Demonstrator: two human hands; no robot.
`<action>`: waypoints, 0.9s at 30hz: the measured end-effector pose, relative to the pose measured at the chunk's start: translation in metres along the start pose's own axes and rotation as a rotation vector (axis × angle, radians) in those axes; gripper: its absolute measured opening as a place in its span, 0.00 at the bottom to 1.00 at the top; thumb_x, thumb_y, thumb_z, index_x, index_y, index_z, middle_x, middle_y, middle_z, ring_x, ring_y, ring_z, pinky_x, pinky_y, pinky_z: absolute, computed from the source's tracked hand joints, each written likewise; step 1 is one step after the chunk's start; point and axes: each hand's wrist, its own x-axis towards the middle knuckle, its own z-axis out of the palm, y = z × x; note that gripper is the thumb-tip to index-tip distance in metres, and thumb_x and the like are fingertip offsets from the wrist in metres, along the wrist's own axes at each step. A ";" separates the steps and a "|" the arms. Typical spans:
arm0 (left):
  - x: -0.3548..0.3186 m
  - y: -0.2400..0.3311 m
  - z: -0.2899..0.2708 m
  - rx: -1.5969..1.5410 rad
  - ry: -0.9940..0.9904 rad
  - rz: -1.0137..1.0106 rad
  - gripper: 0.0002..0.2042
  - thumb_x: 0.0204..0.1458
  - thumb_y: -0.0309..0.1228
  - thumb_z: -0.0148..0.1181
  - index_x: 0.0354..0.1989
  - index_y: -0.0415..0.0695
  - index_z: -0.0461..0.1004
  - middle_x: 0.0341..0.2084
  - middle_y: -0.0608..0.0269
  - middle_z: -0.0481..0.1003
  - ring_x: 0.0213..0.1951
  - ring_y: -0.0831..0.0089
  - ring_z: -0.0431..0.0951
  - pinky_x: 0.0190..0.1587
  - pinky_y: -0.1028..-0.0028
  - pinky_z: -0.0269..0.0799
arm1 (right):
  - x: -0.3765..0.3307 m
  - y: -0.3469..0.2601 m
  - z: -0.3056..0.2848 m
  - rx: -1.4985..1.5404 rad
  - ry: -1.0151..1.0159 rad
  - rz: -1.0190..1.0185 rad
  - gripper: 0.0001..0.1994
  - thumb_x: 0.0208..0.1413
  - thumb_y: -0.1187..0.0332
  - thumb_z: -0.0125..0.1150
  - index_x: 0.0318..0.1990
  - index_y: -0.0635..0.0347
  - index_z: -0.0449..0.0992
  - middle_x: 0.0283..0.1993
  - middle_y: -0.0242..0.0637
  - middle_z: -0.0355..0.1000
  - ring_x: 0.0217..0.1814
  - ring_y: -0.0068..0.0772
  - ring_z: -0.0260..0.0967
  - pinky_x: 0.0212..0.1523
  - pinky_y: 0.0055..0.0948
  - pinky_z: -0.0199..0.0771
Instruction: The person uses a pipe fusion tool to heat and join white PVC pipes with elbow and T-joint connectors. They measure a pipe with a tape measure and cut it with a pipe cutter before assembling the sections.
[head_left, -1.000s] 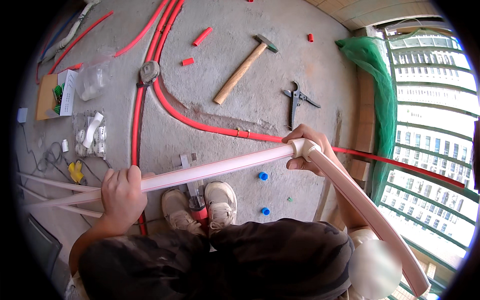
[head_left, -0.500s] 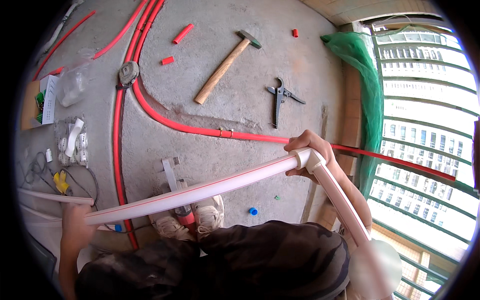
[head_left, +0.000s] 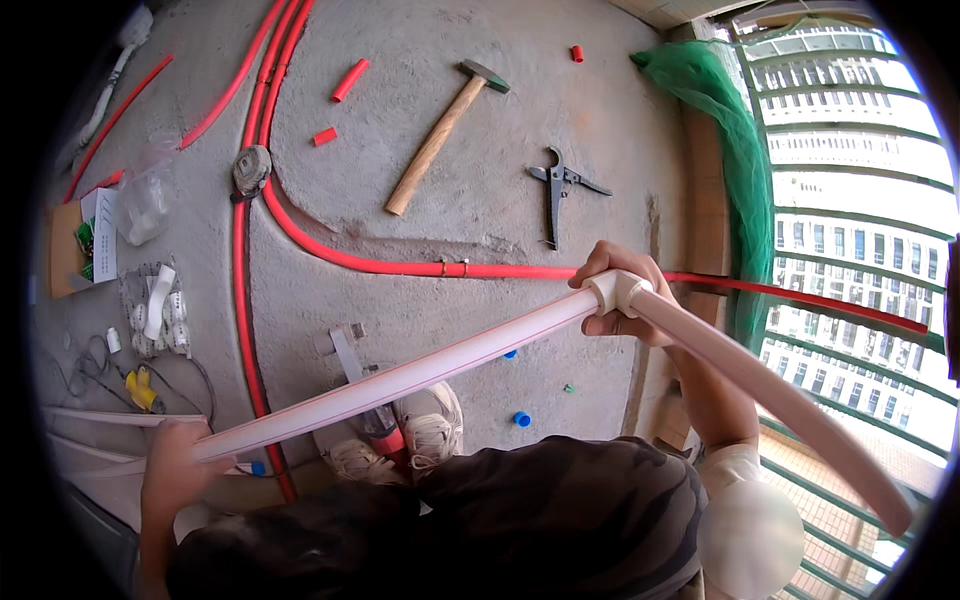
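At left, the blurred left hand meets the long pipe; whether it grips, I cannot tell. The pipe slants above the shoes to the elbow, clasped by the right hand. The short pipe looks already joined there too, its far end without a fitting

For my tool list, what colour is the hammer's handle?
The handle is light brown wood; see the head view.
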 end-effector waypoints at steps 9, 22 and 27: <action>0.043 0.003 0.015 0.236 0.298 0.009 0.10 0.43 0.28 0.63 0.18 0.38 0.69 0.21 0.41 0.74 0.30 0.38 0.75 0.34 0.47 0.68 | 0.025 0.024 -0.003 0.207 -0.082 0.402 0.20 0.39 0.67 0.78 0.38 0.61 0.74 0.32 0.29 0.69 0.36 0.23 0.67 0.36 0.26 0.66; 0.039 0.013 0.006 0.267 0.289 0.069 0.08 0.38 0.26 0.66 0.18 0.38 0.71 0.18 0.43 0.74 0.28 0.40 0.77 0.34 0.49 0.70 | 0.019 0.030 0.008 0.226 -0.085 0.303 0.18 0.37 0.70 0.77 0.36 0.60 0.74 0.31 0.29 0.68 0.32 0.21 0.64 0.27 0.24 0.63; 0.039 0.014 0.002 0.261 0.263 0.032 0.08 0.38 0.26 0.67 0.19 0.38 0.72 0.19 0.43 0.75 0.29 0.40 0.77 0.35 0.49 0.70 | 0.022 0.019 0.012 0.225 -0.078 0.277 0.18 0.37 0.71 0.76 0.36 0.61 0.74 0.30 0.29 0.67 0.33 0.22 0.64 0.30 0.26 0.64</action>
